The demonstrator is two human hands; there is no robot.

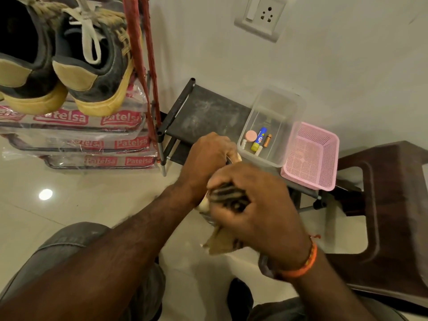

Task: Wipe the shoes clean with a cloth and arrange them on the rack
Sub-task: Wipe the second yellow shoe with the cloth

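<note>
wiping step in progress — left hand (208,156) grips a shoe (232,158), mostly hidden between both hands, just in front of the low black rack (208,112). right hand (252,202) bunches a striped cloth (228,198) against it. next, likely: finish wiping, then set the shoe on the rack's bare shelf.

Two dark grey suede sneakers with tan soles (69,63) upper left; one clear plastic box (273,126), one pink perforated plastic basket (310,156) centre right; two hands (252,198).
</note>
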